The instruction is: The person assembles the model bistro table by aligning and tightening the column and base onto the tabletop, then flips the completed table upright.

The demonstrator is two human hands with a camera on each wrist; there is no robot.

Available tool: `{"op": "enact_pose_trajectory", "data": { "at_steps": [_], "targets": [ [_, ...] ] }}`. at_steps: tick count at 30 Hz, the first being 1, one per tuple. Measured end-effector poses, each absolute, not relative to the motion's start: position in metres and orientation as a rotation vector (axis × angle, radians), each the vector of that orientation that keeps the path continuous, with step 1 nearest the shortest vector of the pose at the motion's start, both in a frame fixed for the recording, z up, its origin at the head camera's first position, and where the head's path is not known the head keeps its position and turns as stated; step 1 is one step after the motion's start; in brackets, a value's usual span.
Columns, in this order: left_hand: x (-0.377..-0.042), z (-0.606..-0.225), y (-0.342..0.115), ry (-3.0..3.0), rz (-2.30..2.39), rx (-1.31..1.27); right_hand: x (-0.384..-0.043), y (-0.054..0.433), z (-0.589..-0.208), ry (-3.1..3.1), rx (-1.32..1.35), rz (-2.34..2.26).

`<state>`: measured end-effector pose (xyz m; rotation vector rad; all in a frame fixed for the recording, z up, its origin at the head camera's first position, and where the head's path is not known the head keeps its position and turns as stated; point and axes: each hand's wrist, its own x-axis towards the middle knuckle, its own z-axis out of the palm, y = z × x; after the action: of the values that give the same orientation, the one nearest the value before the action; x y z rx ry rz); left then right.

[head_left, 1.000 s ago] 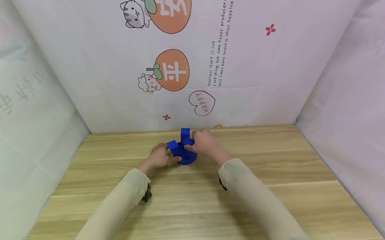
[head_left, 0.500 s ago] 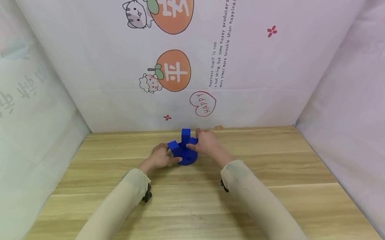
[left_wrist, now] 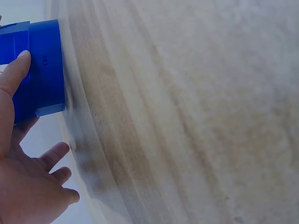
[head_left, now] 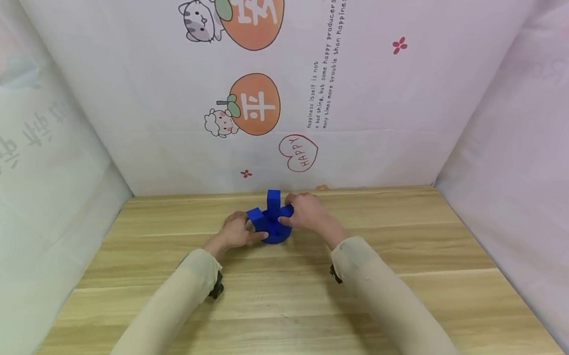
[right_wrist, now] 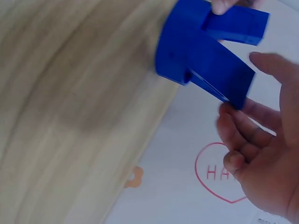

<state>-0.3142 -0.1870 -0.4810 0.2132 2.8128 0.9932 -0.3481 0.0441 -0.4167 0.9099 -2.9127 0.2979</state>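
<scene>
A blue plastic piece [head_left: 279, 235] with a round base and block-like prongs stands on the wooden tabletop near the back wall. My left hand [head_left: 236, 233] holds its left prong low down. In the left wrist view the left thumb [left_wrist: 17, 70] presses the blue side while other fingers spread behind it. My right hand [head_left: 307, 211] is around the right prong. The right wrist view shows its fingers [right_wrist: 231, 121] touching that prong's tip, with the thumb [right_wrist: 266, 63] held off and a gap between. Another prong [head_left: 274, 199] points up between the hands.
The wooden tabletop [head_left: 271, 313] stretches toward me under both forearms. A white printed sheet [head_left: 372, 123] rises as a wall just behind the blue piece, and pale sheets close off the left [head_left: 32, 176] and right [head_left: 522, 166] sides.
My right hand has shifted slightly right, and more of the right prong shows between its thumb and fingers. The left hand stays in place; the blue piece has barely moved.
</scene>
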Motion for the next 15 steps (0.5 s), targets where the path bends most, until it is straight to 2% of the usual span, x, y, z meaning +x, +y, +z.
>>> {"op": "enact_pose_trajectory", "data": {
  "at_steps": [10, 15],
  "targets": [
    [-0.3164, -0.4824, -0.1871, 2.804, 1.005, 0.216, -0.3428, 0.0462, -0.4101, -2.982, 0.882, 0.234],
    [-0.3177, -0.4839, -0.1875, 2.807, 1.007, 0.226, -0.3393, 0.0477, -0.4096, -2.960, 1.009, 0.185]
  ]
}}
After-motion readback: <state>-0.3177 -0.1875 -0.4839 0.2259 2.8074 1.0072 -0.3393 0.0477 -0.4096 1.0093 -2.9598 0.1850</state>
